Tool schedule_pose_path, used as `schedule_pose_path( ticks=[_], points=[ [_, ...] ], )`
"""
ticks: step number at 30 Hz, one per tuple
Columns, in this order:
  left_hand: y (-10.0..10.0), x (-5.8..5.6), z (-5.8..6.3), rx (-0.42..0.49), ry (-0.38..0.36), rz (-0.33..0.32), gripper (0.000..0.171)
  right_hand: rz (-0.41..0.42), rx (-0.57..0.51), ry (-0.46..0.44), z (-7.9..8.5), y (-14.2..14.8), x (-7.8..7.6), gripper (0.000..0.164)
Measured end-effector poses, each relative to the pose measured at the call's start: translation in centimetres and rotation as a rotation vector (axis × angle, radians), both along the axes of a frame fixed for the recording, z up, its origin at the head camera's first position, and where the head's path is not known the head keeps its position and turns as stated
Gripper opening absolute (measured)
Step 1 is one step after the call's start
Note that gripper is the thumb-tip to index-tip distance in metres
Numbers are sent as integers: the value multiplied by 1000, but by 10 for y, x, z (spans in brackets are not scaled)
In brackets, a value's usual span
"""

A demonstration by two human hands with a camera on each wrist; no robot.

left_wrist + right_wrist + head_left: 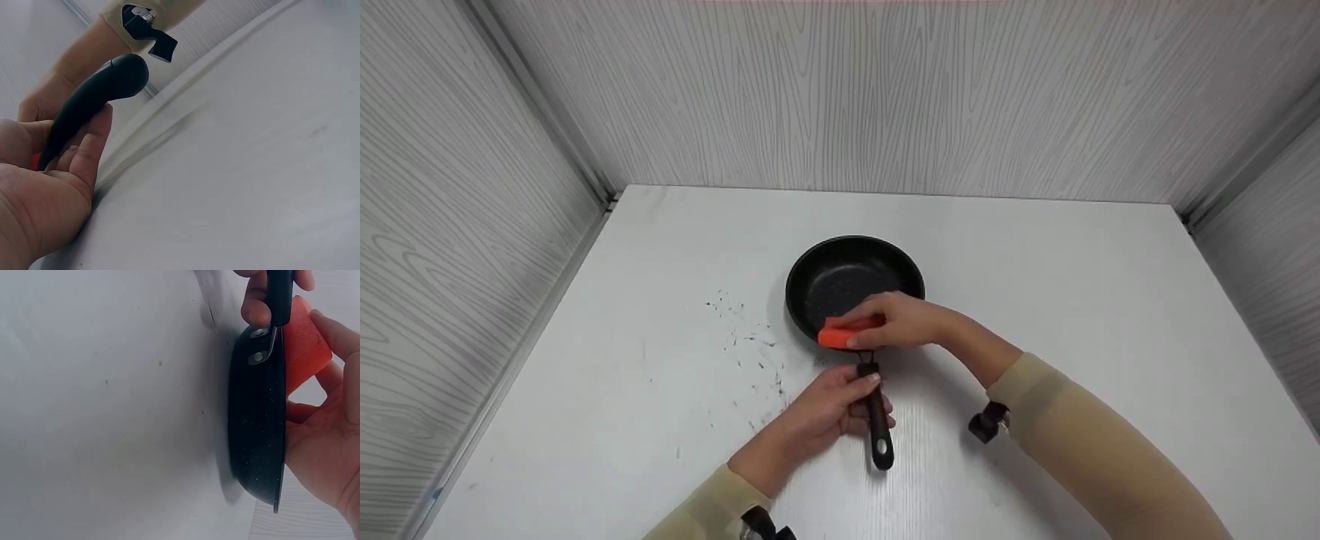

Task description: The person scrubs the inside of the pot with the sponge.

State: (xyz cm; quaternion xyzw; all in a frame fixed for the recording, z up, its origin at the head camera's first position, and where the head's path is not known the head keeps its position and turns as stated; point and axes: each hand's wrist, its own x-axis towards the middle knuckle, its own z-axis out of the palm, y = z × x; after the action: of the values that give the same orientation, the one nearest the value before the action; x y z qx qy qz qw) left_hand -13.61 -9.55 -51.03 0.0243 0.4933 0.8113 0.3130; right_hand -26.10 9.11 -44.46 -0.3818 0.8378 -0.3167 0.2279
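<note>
A black frying pan [847, 274] sits on the white table, its handle [879, 427] pointing toward the person. My left hand [840, 401] grips that handle close to the pan, the thumb lying on top. In the left wrist view the handle [93, 95] rises out of the curled fingers. At the near rim, my right hand [900, 319] holds an orange-red sponge [836, 336] between thumb and fingers. The right wrist view shows the sponge [306, 346] at the pan's rim beside the handle rivets; the fingers behind it are partly hidden.
Dark crumbs and smudges [765, 367] are scattered over the white table [1035, 300] left of the pan. Grey wood-grain panels [840, 97] stand at the back and both sides. A black wrist mount [988, 421] sticks out from the right sleeve.
</note>
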Motion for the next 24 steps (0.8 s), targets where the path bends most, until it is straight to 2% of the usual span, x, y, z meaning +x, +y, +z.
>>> schedule_pose_path(
  ticks=[9, 15, 24],
  points=[
    [-1, 0, 0, 6, -3, -8, 42, -17, -45, -61, -4, -8, -2, 46],
    [-1, 0, 0, -28, -29, 8, 39, -35, -74, -110, -5, -14, -2, 45],
    [0, 0, 2, -22, -32, 14, 38, -48, -105, -16, -11, -24, -4, 45]
  ],
)
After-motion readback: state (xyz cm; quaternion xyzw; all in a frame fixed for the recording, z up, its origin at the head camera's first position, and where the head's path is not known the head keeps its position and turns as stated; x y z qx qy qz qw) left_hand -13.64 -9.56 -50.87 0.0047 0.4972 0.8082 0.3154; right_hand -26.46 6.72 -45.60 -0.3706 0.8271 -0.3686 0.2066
